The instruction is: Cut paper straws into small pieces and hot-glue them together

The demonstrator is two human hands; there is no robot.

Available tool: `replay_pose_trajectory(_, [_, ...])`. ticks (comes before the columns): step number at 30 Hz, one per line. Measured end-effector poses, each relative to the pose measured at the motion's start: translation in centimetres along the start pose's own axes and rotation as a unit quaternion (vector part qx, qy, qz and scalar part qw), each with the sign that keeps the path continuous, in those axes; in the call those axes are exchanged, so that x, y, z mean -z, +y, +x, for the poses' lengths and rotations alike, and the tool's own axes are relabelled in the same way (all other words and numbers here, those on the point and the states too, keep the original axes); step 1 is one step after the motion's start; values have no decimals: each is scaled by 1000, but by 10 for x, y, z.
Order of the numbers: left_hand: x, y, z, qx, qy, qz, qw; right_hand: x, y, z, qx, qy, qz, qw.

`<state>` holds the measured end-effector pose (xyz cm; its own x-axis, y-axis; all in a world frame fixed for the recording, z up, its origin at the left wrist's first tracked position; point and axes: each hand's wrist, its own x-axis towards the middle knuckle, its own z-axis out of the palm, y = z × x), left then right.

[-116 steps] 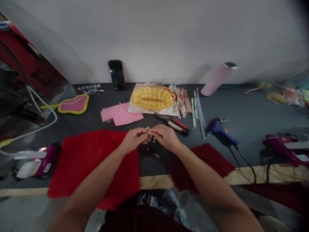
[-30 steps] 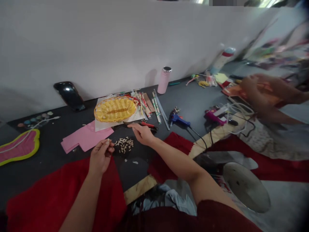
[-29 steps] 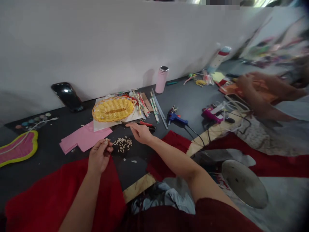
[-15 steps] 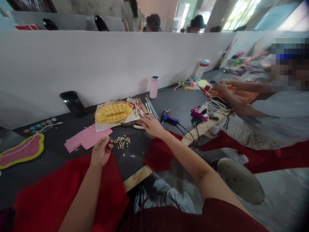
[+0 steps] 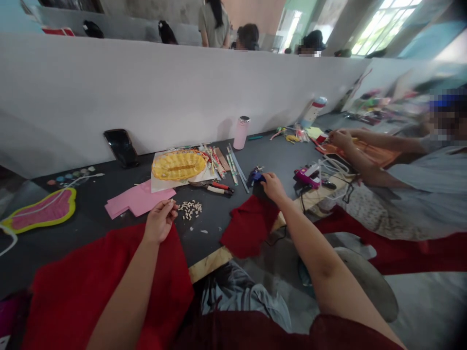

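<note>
The step in hand appears to be taking hold of the blue glue gun [image 5: 255, 176] while keeping a small piece ready. The left hand [image 5: 159, 222] pinches a tiny pale piece [image 5: 172, 201] between thumb and fingertips, beside the pile of pale pieces [image 5: 190, 210] on the dark table [image 5: 204, 209]. The right hand [image 5: 275, 188] reaches the glue gun's rear, fingers curled; whether they have closed around it cannot be told. Lifting it calls for a firm hold on the handle, clear of the nozzle. Translucent sticks [image 5: 239, 169] lie just beside it, and a dark red cloth [image 5: 248, 226] near it could snag. Cutting pliers [image 5: 221, 186] rest near the yellow wicker basket [image 5: 179, 165].
</note>
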<state>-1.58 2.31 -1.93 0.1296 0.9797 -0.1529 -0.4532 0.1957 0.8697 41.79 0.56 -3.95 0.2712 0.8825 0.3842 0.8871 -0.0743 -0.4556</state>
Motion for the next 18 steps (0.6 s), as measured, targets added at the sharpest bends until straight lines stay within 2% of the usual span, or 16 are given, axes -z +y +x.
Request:
replay_pose_trajectory(5, [-2, 2, -1, 4, -8, 5, 1000, 16, -9, -3, -23, 75, 101, 992])
replay_pose_trajectory(8, [-6, 6, -3, 7, -6, 6, 1000, 27, -25, -6, -52, 89, 210, 972])
replay_pose_trajectory(10, [-6, 6, -2, 10, -6, 5, 1000, 33, -40, -9, -114, 90, 402, 904])
replay_pose_trajectory(12, [-5, 4, -1, 11, -9, 5, 1000, 38, -53, -14, -163, 74, 518, 836])
replay_pose_trajectory(14, [-3, 3, 0, 10, -12, 6, 1000, 42, -64, -19, -176, 38, 562, 807])
replay_pose_trajectory(16, [-2, 2, 0, 8, -12, 9, 1000, 43, -70, -23, -163, -5, 566, 808])
replay_pose_trajectory(18, [-5, 4, -2, 8, -6, 12, 1000, 39, -72, -25, -129, -31, 533, 835])
